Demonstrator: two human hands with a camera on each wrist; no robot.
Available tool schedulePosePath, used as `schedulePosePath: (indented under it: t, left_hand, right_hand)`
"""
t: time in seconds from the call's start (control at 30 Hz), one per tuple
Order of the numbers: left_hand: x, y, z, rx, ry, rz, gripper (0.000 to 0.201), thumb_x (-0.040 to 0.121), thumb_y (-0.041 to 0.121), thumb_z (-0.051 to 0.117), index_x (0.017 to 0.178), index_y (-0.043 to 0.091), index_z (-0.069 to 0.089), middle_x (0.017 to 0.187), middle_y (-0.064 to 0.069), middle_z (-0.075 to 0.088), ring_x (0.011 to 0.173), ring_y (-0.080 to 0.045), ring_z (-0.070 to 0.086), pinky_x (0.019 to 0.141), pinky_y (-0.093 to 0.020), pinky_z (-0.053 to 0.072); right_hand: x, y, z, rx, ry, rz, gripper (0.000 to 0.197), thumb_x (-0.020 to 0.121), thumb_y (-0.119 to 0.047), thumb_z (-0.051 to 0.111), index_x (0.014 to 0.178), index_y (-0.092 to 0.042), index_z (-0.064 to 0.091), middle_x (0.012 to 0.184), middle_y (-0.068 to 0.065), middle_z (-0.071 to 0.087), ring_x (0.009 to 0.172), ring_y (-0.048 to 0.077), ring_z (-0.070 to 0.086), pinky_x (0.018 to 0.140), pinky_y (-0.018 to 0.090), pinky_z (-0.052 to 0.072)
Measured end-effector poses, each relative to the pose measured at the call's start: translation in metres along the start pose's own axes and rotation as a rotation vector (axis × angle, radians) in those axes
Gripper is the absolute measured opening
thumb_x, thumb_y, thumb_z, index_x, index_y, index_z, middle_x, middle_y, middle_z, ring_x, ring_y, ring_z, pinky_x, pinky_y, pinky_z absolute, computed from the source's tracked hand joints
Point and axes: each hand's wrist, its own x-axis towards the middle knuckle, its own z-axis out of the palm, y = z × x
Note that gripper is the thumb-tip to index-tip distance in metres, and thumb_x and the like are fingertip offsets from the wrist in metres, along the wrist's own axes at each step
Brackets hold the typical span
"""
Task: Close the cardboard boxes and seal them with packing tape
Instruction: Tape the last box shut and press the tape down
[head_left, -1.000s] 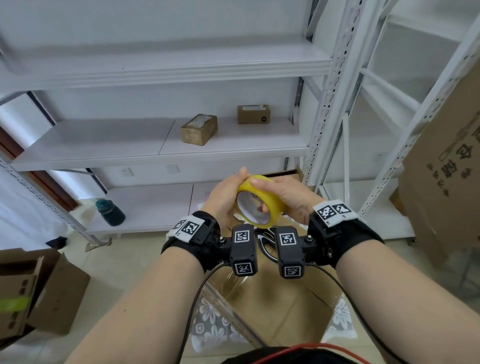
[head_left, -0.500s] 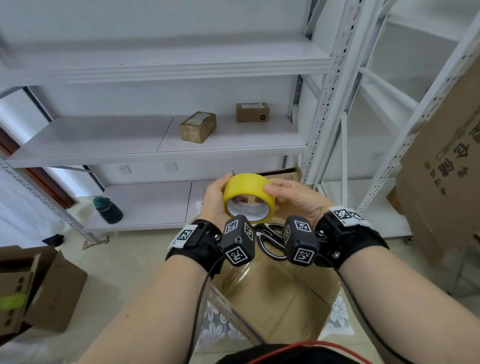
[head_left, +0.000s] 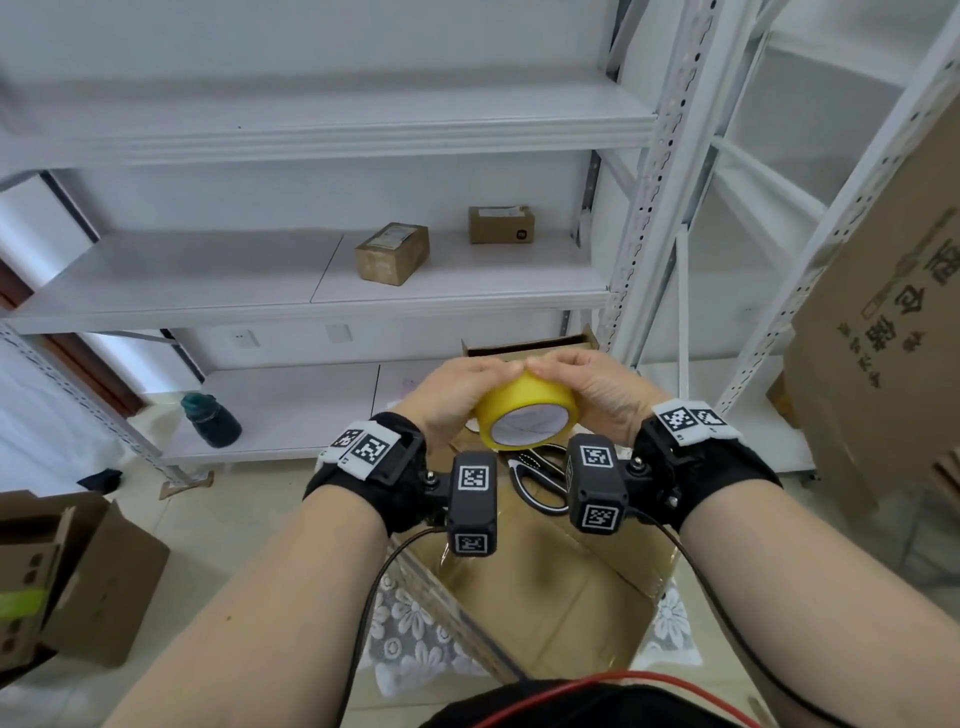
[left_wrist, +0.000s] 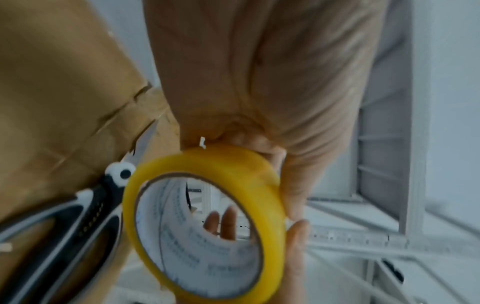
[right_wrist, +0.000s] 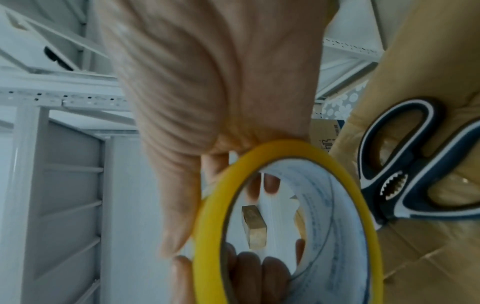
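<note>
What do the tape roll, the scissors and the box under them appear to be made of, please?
Tape roll: glossy translucent yellow plastic film on a printed white, probably card, core. Scissors: bright metal blade, handles seemingly black plastic with white trim. Box: matte brown corrugated cardboard, creased at the folds.

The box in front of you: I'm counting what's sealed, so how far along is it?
Done: the cardboard box has its flaps folded shut, with scissors lying on top. In hand: the left hand and right hand both hold the yellow tape roll above it. Left: no strip is pulled out yet, so taping remains.
</note>
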Motion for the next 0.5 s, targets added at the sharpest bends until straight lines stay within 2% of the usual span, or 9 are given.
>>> schedulePosePath:
  t: [0.07,0.1,0.17,0.2,0.27,0.3,0.33,0.4,0.5]
  left_hand:
    - [-0.002,-0.004,0.003,-0.215,0.044,0.013,0.02,0.092,0.026,0.06,0.091,0.007,0.066,0.09,-0.014,0.068,0.081,-0.027,0.061,0.073,-0.035,0.049]
    - [-0.002,-0.005,0.005,-0.283,0.081,0.031,0.016,0.092,0.021,0.059,0.089,0.007,0.065,0.085,-0.011,0.068,0.078,-0.024,0.06,0.071,-0.034,0.049]
    - [-0.003,-0.006,0.009,-0.214,0.124,0.058,0.009,0.09,0.017,0.062,0.086,0.011,0.066,0.076,0.001,0.068,0.075,-0.016,0.059,0.068,-0.028,0.048]
    - [-0.003,-0.006,0.011,-0.146,0.108,0.074,0.007,0.088,0.016,0.065,0.088,0.01,0.068,0.077,0.004,0.068,0.075,-0.012,0.059,0.067,-0.024,0.049]
    - [-0.005,-0.004,0.015,-0.076,0.111,0.119,0.017,0.084,0.012,0.07,0.098,0.004,0.071,0.088,0.001,0.07,0.078,-0.007,0.061,0.068,-0.017,0.049]
    - [-0.005,-0.004,0.017,-0.081,0.14,0.132,0.022,0.082,0.01,0.071,0.102,0.001,0.071,0.092,-0.003,0.071,0.08,-0.007,0.062,0.069,-0.015,0.049]
    - [-0.006,-0.003,0.019,-0.087,0.168,0.148,0.023,0.081,0.008,0.072,0.102,0.0,0.071,0.093,-0.005,0.071,0.08,-0.008,0.063,0.07,-0.014,0.05]
    - [-0.006,-0.002,0.021,-0.044,0.198,0.153,0.02,0.077,0.007,0.076,0.095,0.001,0.073,0.091,-0.006,0.071,0.079,-0.009,0.065,0.071,-0.013,0.051]
    - [-0.004,-0.001,0.018,-0.005,0.173,0.136,0.017,0.073,0.018,0.081,0.083,0.011,0.07,0.096,-0.003,0.072,0.089,-0.011,0.066,0.082,-0.024,0.051]
  right_hand:
    - [0.001,-0.003,0.0,-0.016,0.088,0.055,0.031,0.086,-0.036,0.065,0.096,-0.008,0.061,0.087,0.009,0.066,0.077,0.024,0.064,0.06,0.031,0.053]
    - [0.0,-0.006,0.0,-0.053,0.12,0.113,0.037,0.086,-0.044,0.063,0.096,-0.008,0.061,0.085,0.009,0.066,0.076,0.025,0.064,0.061,0.033,0.053]
    - [-0.001,-0.009,-0.001,-0.128,0.142,0.191,0.046,0.087,-0.054,0.057,0.095,-0.009,0.062,0.083,0.011,0.064,0.074,0.026,0.063,0.061,0.034,0.054]
    - [0.0,-0.009,-0.003,-0.129,0.139,0.193,0.049,0.087,-0.056,0.055,0.098,-0.009,0.064,0.089,0.013,0.065,0.079,0.027,0.064,0.063,0.035,0.054]
    - [0.001,-0.009,-0.005,-0.064,0.111,0.194,0.051,0.088,-0.058,0.052,0.105,-0.011,0.066,0.099,0.015,0.069,0.092,0.029,0.065,0.071,0.035,0.054]
    - [0.001,-0.01,-0.004,-0.028,0.092,0.21,0.053,0.089,-0.059,0.051,0.106,-0.012,0.067,0.097,0.014,0.071,0.092,0.028,0.066,0.074,0.035,0.055]
    - [0.0,-0.011,-0.003,0.006,0.075,0.218,0.053,0.09,-0.058,0.049,0.105,-0.011,0.067,0.089,0.012,0.073,0.085,0.025,0.069,0.069,0.032,0.056]
    - [0.0,-0.015,0.002,0.087,0.073,0.163,0.044,0.094,-0.047,0.049,0.108,-0.006,0.062,0.077,0.01,0.071,0.064,0.018,0.069,0.052,0.025,0.054]
    - [0.0,-0.018,0.003,0.068,0.087,0.021,0.029,0.093,-0.031,0.057,0.104,-0.005,0.062,0.087,0.012,0.07,0.068,0.02,0.067,0.056,0.03,0.052]
